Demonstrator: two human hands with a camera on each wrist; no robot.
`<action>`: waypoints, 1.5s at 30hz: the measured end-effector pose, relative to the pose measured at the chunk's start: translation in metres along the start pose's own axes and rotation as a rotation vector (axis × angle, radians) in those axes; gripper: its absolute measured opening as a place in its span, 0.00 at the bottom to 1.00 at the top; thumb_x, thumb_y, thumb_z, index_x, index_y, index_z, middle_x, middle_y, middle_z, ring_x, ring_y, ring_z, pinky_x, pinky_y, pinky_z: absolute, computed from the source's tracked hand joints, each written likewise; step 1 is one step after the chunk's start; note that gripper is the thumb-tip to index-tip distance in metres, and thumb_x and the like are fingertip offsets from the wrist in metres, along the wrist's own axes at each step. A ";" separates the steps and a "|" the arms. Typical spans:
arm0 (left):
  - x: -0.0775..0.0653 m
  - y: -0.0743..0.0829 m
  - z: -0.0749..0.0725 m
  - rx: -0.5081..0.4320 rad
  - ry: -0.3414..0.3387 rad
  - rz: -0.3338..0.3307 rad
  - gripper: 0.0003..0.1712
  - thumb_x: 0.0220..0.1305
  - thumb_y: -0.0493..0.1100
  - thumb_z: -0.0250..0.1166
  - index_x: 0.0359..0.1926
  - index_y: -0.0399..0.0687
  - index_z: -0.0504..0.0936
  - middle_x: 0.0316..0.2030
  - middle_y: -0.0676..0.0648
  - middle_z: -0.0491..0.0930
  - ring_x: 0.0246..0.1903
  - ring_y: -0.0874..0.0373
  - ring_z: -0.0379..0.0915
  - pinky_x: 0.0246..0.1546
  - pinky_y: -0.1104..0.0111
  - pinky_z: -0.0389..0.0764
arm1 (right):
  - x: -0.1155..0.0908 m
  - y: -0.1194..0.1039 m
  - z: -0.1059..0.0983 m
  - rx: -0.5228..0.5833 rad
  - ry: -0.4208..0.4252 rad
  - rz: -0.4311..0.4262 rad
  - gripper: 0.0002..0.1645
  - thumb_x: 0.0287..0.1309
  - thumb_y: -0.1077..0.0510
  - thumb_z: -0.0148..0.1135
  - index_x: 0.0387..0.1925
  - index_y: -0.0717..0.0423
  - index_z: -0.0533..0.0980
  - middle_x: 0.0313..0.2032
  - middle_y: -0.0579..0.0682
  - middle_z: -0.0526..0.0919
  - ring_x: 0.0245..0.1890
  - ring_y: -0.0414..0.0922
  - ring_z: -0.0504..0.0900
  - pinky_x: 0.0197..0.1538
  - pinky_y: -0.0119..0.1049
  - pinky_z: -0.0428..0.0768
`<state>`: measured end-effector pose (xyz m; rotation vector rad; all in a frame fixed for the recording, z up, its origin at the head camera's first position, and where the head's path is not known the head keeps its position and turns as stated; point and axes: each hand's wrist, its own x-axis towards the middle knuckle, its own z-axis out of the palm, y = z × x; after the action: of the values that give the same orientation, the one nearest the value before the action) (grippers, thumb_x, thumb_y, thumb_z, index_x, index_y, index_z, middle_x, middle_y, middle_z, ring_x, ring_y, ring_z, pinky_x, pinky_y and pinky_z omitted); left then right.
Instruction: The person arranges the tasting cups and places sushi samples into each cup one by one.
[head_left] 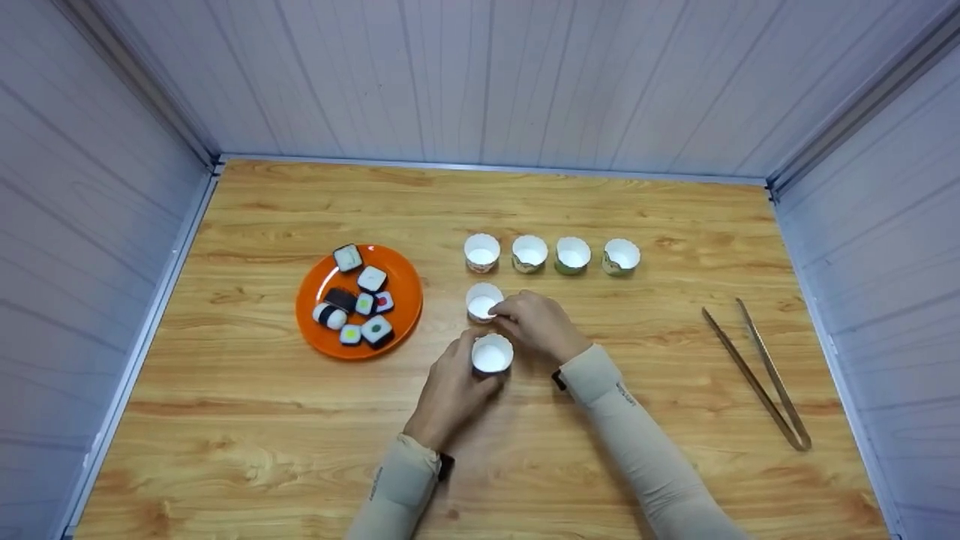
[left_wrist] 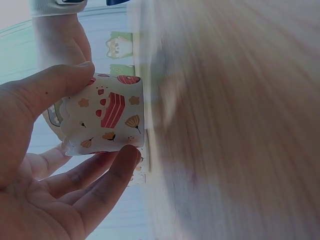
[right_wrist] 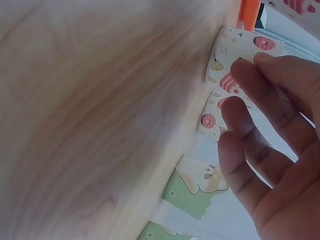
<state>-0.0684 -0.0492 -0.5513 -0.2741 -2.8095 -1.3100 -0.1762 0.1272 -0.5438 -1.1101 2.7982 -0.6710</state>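
My left hand (head_left: 450, 386) grips a white baking cup (head_left: 493, 354) by its sides, nearest to me. Printed cake slices and flowers show on this cup in the left wrist view, the thumb on one side and fingers on the other. My right hand (head_left: 541, 322) is at the near right side of a second baking cup (head_left: 484, 300), just beyond the first. In the right wrist view its loosely bent fingers (right_wrist: 241, 114) overlap that cup's printed side (right_wrist: 227, 60); whether they touch it I cannot tell. Both cups look empty inside.
Behind stands a row of several baking cups (head_left: 529, 253), some with green animal prints. An orange plate (head_left: 405, 300) with several toy-like sushi pieces (head_left: 372, 279) lies left. Metal tongs (head_left: 765, 394) lie spread at right. White panels (head_left: 450, 82) wall the wooden table (head_left: 262, 450).
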 end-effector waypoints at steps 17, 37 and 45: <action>0.005 0.004 0.004 0.007 -0.017 -0.029 0.37 0.53 0.43 0.78 0.61 0.47 0.71 0.51 0.40 0.79 0.50 0.48 0.78 0.52 0.53 0.78 | -0.055 -0.020 -0.035 -0.072 0.298 -0.122 0.10 0.59 0.63 0.70 0.43 0.53 0.87 0.30 0.46 0.86 0.28 0.44 0.78 0.30 0.37 0.78; 0.008 0.012 0.005 0.030 -0.025 0.060 0.39 0.51 0.37 0.78 0.62 0.46 0.69 0.53 0.38 0.78 0.53 0.47 0.77 0.54 0.55 0.77 | -0.080 -0.038 -0.016 -0.139 0.145 -0.167 0.08 0.58 0.62 0.70 0.40 0.52 0.86 0.30 0.45 0.84 0.28 0.44 0.79 0.33 0.39 0.78; 0.008 0.011 0.005 0.032 -0.030 0.053 0.40 0.51 0.37 0.78 0.63 0.46 0.69 0.54 0.38 0.78 0.53 0.47 0.76 0.54 0.54 0.77 | -0.078 -0.038 -0.014 -0.104 0.104 -0.144 0.03 0.59 0.61 0.70 0.35 0.50 0.86 0.29 0.44 0.82 0.28 0.44 0.78 0.31 0.38 0.77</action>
<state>-0.0739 -0.0373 -0.5448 -0.3672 -2.8234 -1.2601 -0.0968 0.1596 -0.5234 -1.3436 2.8912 -0.6185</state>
